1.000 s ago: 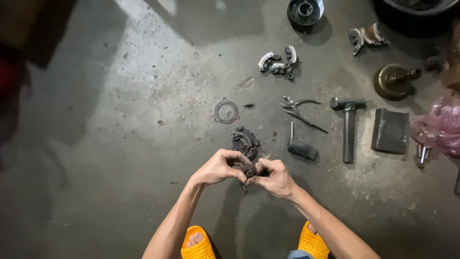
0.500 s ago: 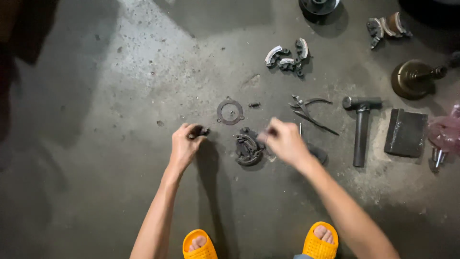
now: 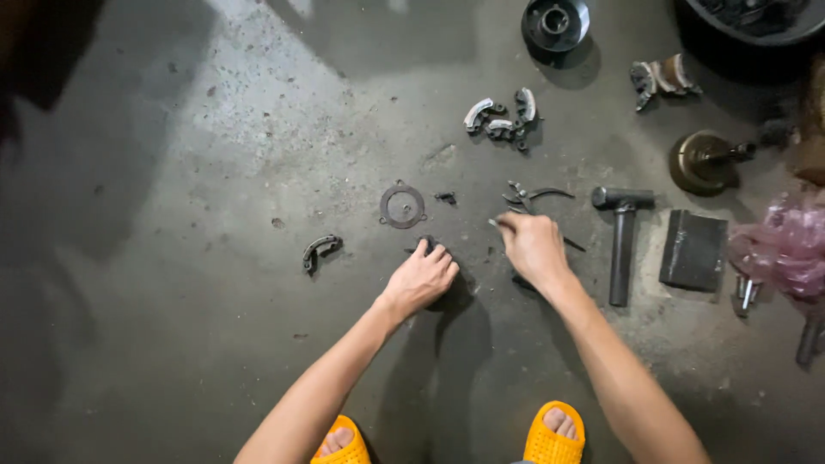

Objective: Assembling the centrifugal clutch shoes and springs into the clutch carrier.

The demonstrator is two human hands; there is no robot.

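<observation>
Hands low over a grimy concrete floor [image 3: 172, 172], person squatting, orange sandals [image 3: 554, 434] at the near edge. Left hand [image 3: 421, 279] is palm down, fingers curled over a small dark part [image 3: 425, 244] on the floor, covering most of it; looks like pressing or pinning it flat, but cannot tell whether the fingers truly grasp it. Right hand [image 3: 533, 247] is closed in a pinch around something small and pale poking out at its far-left side, too tiny to identify; it sits right over the pliers [image 3: 537, 196], touching or just above, unclear. Flat ring gasket [image 3: 402, 206] lies just far of the left hand, a tiny dark bit beside it. Curved shoe piece [image 3: 320, 250] set apart to the left, probably kept separate as a sorted part. More curved shoes in a cluster [image 3: 503, 116] farther off. Hammer [image 3: 620, 241] lies right of the right hand, within reach, handle pointing near. Dark block [image 3: 694, 249] right of that, pink plastic bag [image 3: 786, 249] at the right edge, round drum [image 3: 556, 21] far.
</observation>
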